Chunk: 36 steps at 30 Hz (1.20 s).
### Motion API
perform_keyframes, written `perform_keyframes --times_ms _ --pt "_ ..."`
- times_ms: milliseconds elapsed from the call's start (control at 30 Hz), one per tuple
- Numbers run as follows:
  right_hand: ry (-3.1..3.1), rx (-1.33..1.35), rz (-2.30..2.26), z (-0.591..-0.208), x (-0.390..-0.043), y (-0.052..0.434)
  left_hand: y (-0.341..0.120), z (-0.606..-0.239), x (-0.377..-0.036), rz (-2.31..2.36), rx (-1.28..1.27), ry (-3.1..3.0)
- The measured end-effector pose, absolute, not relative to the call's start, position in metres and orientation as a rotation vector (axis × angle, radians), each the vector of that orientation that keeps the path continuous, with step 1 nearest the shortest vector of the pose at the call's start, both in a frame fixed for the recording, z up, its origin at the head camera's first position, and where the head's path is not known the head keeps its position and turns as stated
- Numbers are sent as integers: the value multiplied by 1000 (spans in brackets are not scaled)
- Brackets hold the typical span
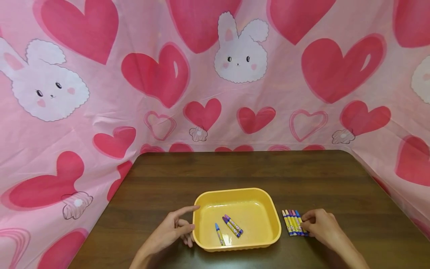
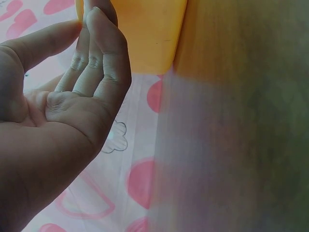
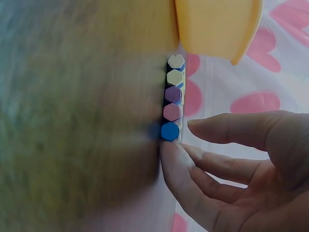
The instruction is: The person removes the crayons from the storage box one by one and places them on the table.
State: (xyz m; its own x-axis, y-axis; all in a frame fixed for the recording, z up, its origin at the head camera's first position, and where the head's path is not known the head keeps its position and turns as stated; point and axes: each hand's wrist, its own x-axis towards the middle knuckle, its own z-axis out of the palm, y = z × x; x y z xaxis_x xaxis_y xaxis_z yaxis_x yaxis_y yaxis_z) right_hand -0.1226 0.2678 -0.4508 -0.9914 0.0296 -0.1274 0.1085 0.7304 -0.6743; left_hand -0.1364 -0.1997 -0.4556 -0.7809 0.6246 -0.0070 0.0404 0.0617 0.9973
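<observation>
Head view: crayons (image 1: 294, 223), labels unreadable.

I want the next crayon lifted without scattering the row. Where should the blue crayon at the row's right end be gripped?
Pinch the blue crayon across its ends, from the right, where the right hand already touches it. Its other side lies against the neighbouring crayons, so only its outer side and ends are free.

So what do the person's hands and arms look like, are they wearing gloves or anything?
No gloves: the left hand and right hand are both bare, with no rings, watch or bracelet showing. The forearms are bare too, with no sleeve visible before the picture's edge. The fingernails look short and unpainted.
</observation>
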Motion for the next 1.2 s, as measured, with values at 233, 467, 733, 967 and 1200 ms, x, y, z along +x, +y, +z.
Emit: perform_keyframes --times_ms 233,467,733,967,1200 --pt "2922 48 -977 -444 -124 265 -199 -455 -137 1770 663 1904" --pt "3094 -96 -892 -420 -123 252 -199 -454 -136 1757 628 1917" --pt "3186 -274 -983 -388 -120 211 -199 -455 -136 1762 621 1912" --pt "3138 -362 -1054 -379 -128 174 -198 -457 -136 1782 600 1895" --pt "3129 -415 -1065 -384 -138 143 -198 -456 -137 1763 594 1922"
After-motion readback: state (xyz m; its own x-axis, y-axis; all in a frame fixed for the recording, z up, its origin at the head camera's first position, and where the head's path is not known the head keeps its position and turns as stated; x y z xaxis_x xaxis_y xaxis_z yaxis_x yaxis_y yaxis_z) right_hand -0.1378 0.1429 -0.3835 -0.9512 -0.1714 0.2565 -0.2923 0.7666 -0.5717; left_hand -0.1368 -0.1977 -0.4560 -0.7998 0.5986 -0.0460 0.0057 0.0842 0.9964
